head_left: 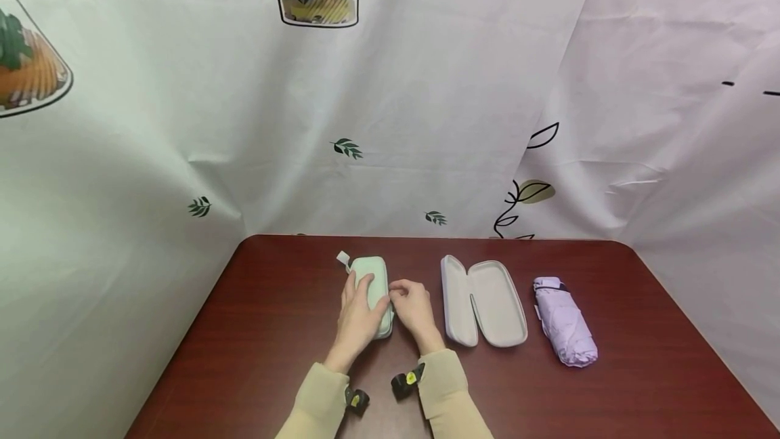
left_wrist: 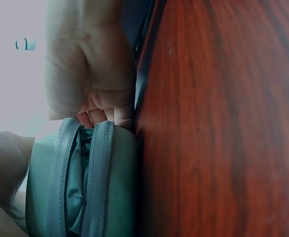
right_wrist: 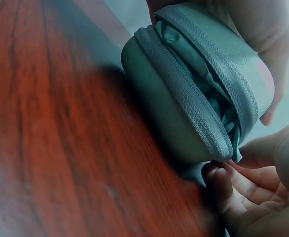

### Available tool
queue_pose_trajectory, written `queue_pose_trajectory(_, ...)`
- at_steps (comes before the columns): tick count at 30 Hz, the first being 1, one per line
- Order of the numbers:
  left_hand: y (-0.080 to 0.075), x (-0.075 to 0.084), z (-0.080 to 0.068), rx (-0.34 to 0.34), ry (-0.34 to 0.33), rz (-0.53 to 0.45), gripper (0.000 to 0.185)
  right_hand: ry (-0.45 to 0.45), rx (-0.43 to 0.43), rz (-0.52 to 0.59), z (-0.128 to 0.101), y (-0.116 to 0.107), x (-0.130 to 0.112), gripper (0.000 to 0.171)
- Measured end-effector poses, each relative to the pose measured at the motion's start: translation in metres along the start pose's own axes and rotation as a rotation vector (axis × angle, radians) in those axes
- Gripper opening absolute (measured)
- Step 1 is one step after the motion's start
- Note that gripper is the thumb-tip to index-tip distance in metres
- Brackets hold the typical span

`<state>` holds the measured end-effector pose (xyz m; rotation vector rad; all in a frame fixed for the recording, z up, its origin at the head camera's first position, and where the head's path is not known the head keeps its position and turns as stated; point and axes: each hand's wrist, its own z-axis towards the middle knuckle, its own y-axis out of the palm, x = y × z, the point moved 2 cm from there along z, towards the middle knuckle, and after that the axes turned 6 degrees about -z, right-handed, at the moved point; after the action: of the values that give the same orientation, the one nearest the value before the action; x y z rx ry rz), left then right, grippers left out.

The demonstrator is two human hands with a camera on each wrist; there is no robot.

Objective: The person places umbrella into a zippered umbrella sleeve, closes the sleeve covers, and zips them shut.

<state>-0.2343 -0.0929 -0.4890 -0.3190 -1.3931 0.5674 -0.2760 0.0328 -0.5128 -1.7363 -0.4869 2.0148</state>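
Note:
A mint green zip case (head_left: 373, 275) lies on the dark red table (head_left: 268, 330), left of centre. My left hand (head_left: 358, 317) lies flat on its lid with straight fingers, thumb along the right edge. My right hand (head_left: 413, 305) has curled fingers against the case's right side. In the right wrist view the green case (right_wrist: 184, 113) gapes slightly along its zipper, green fabric showing inside, and my right hand's fingers (right_wrist: 243, 190) pinch at its lower end. From the left wrist camera, the case (left_wrist: 105, 182) and the right hand (left_wrist: 92, 69) touch.
An open pale lilac case (head_left: 487, 303) lies to the right of my hands, both halves showing bare insides. Further right lies a folded lilac umbrella (head_left: 565, 322). A white leaf-printed cloth (head_left: 390, 120) hangs behind and beside the table.

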Motion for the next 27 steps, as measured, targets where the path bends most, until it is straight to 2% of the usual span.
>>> queue_pose_trajectory(6,0.002,-0.001,0.000,0.006,0.016,0.029,0.054,0.001,-0.010,-0.005,0.000,-0.001,0.000,0.016)
queue_pose_trajectory(9,0.003,-0.001,0.000,0.007,0.027,0.049,0.054,-0.006,-0.041,-0.004,-0.001,-0.003,0.001,0.020)
queue_pose_trajectory(13,0.002,0.001,-0.001,0.009,0.037,0.053,0.054,-0.018,-0.133,0.031,-0.003,-0.006,0.002,0.028)
queue_pose_trajectory(21,0.000,-0.003,0.001,-0.019,0.016,0.001,0.054,-0.042,-0.363,0.250,-0.005,-0.012,0.007,0.050)
queue_pose_trajectory(24,-0.001,-0.004,0.002,-0.030,0.003,-0.011,0.054,-0.044,-0.396,0.271,-0.005,-0.014,0.008,0.054)
queue_pose_trajectory(27,-0.002,-0.005,0.002,-0.035,0.003,-0.016,0.054,-0.067,-0.393,0.244,-0.006,-0.014,0.008,0.055)
